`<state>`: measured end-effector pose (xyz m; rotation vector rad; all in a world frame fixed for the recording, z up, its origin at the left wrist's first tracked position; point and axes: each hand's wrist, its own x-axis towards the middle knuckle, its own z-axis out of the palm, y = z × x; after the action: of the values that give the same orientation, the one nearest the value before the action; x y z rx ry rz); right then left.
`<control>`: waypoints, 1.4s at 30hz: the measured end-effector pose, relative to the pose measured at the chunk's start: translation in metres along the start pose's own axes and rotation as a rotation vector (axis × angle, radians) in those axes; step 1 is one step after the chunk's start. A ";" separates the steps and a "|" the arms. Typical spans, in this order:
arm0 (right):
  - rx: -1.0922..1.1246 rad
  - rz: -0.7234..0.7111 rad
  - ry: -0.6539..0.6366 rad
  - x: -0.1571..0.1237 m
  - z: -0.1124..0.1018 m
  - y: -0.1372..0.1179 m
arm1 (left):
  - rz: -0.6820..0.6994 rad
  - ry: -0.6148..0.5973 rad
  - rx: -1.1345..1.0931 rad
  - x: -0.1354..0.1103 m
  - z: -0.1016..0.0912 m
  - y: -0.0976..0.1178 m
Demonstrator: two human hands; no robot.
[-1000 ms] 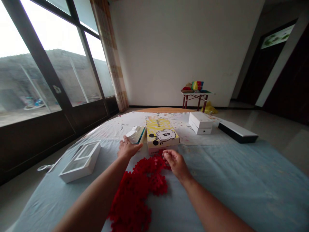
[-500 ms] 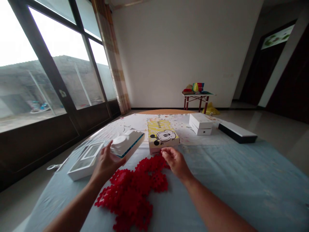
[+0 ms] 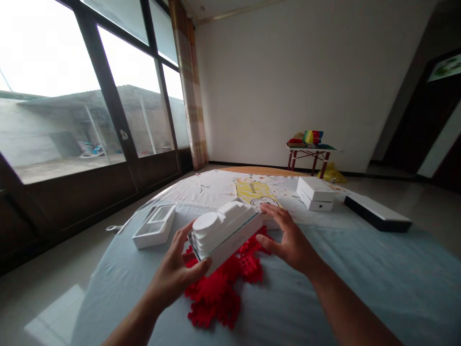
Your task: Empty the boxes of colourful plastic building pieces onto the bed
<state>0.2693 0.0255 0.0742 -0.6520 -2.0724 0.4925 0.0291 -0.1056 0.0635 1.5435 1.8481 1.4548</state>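
My left hand point(image 3: 180, 264) grips the left end of a white box point(image 3: 234, 242), thumb on the near side. Stepped white pieces, one with a round top point(image 3: 206, 225), fill the box and rise above its rim. The box hangs tilted over red snowflake-shaped pieces point(image 3: 216, 288) on the cloth, hiding part of them. At the box's right end is my right hand point(image 3: 288, 238), thumb and fingers apart; whether the fingertips touch the box I cannot tell. Behind it lies a yellow box with a cartoon face point(image 3: 252, 191), partly covered.
A white frame-like tray point(image 3: 155, 228) lies on the left of the cloth-covered table point(image 3: 342, 278). White boxes point(image 3: 315, 193) and a black-and-white box point(image 3: 378, 212) stand on the right. Further off, a small table point(image 3: 311, 148) carries colourful things.
My left hand has brought the white box rightward over the red pieces. My right hand has opened its fingers near the box's end. The view has swung left.
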 end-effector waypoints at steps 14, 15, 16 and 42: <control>0.180 0.071 -0.426 -0.007 -0.012 -0.005 | 0.167 -0.365 -0.075 -0.022 0.009 0.002; 0.190 0.079 -0.428 -0.007 -0.012 -0.005 | 0.168 -0.371 -0.077 -0.022 0.009 0.001; 0.194 0.087 -0.424 -0.006 -0.012 -0.006 | 0.170 -0.374 -0.084 -0.022 0.009 0.001; 0.768 0.583 0.137 -0.029 -0.041 0.016 | 0.254 -0.021 0.297 -0.024 -0.018 -0.003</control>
<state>0.3221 0.0248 0.0688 -0.7690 -1.3670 1.4349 0.0221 -0.1354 0.0603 1.9892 1.9847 1.2993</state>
